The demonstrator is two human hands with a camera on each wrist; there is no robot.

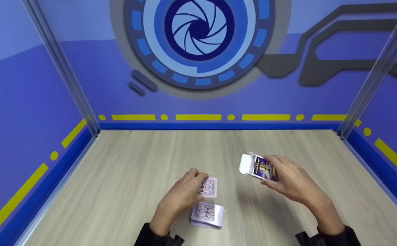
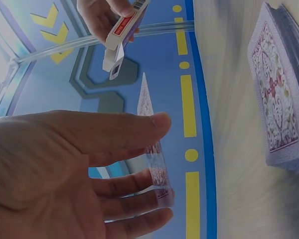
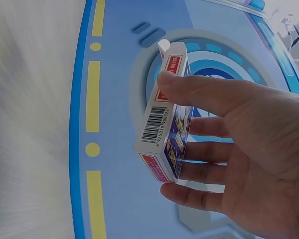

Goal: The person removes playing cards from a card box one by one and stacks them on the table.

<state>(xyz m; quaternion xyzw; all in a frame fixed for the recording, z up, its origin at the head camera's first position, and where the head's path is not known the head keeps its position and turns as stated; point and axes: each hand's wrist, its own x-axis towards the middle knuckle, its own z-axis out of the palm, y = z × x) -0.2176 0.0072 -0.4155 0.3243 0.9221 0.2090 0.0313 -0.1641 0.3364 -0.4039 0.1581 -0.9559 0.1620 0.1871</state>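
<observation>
Between thumb and fingers, my left hand (image 1: pixel 183 191) holds a thin playing card (image 1: pixel 209 187) with a red-and-white ornate back. In the left wrist view that card (image 2: pixel 157 169) is seen nearly edge-on, above the table. Just nearer to me lies a slightly uneven deck of cards (image 1: pixel 206 215), back side up. My right hand (image 1: pixel 296 179) grips a card box (image 1: pixel 266 168) over the table, its white end flap (image 1: pixel 246 164) hanging out towards the left. The right wrist view shows the box's barcode side (image 3: pixel 153 124), with the thumb on one narrow side and the fingers opposite.
A light wood-grain table (image 1: pixel 133 164) spreads under both hands. Blue panels with yellow dashes (image 1: pixel 198 117) enclose it at the back, left and right, with metal posts (image 1: pixel 62 68) at the rear corners.
</observation>
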